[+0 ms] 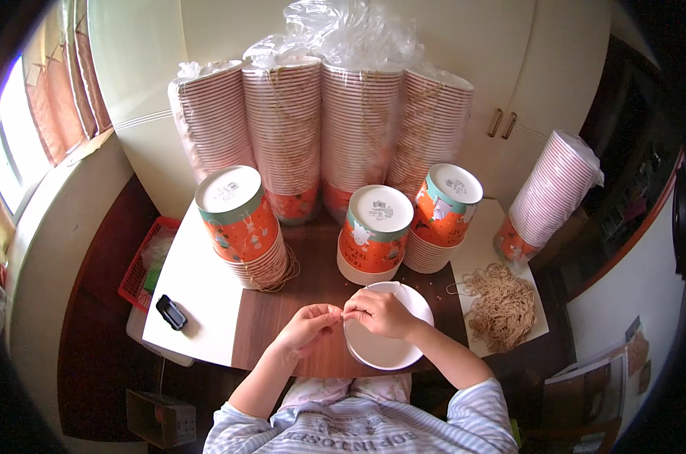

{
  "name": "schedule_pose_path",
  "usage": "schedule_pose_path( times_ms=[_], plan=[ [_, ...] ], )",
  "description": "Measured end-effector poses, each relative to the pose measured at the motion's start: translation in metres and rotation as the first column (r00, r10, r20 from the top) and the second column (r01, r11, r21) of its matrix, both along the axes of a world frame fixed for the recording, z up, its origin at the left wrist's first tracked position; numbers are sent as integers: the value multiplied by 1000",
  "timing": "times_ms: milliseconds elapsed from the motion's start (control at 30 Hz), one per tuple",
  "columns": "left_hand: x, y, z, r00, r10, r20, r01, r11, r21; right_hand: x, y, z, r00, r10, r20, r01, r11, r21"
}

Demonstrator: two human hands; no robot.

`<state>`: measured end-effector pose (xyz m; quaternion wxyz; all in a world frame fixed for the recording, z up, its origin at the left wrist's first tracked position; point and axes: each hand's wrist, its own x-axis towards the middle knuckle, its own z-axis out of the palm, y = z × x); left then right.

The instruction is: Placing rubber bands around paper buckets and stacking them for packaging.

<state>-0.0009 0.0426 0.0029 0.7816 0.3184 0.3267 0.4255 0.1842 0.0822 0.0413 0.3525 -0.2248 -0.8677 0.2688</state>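
Observation:
My left hand (311,328) and my right hand (379,313) meet fingertip to fingertip near the table's front edge. Both are closed in a pinch, and what sits between the fingers is too small to make out. Under my right hand stands an open white paper tub (392,352), its inside facing up and partly covered by that hand. A thin pale strand shows at its far rim. Just beyond it, a short stack of upside-down orange paper tubs (373,250) rests on the table.
Two more upturned stacks, a left stack (241,227) with loose string and a right stack (438,216), flank it. Tall plastic-wrapped stacks (282,129) line the back; a wrapped stack (551,189) leans right. A tan string heap (502,306) and black holder (171,312) lie on the table (271,321).

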Motion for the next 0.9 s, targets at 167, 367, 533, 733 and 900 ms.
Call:
schedule_pose_path(
  times_ms=[167,367,533,733,900],
  plan=[
    [0,-2,-1,1000,26,2,-26,1000,-1,1,0,1,998,-40,48,43,998,-54],
    [1,-1,-1,999,41,1,-41,999,-3,0,-4,12,999,-2,33,6,992,-124],
    [-1,1,-4,1000,-6,-8,6,1000,2,1,0,-1,997,80,7,-80,996,46],
    [-4,2,0,997,-68,-41,69,997,23,3,1,-2,995,87,46,-91,992,90],
    [-6,3,1,996,-43,-79,42,999,-4,0,2,-1,997,73,9,-73,993,92]
  ],
)
